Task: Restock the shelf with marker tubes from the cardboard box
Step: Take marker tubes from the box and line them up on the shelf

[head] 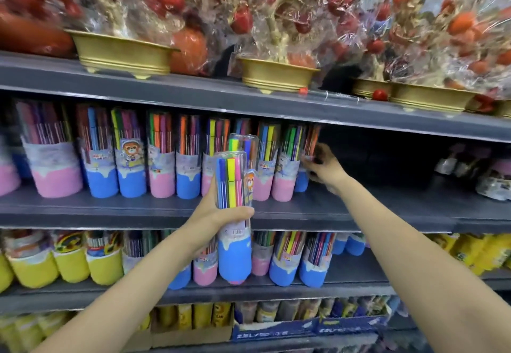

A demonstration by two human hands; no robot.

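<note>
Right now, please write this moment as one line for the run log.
left hand: holds blue-based clear plastic marker tube | right hand: at last tube in grey middle shelf row | placed: not yet

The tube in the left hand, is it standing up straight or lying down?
Upright. The tube is held with its blue base down and marker tips up, gripped round its middle by the left hand.

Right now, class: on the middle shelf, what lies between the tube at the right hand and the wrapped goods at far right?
Bare dark shelf, in the head view.
</note>
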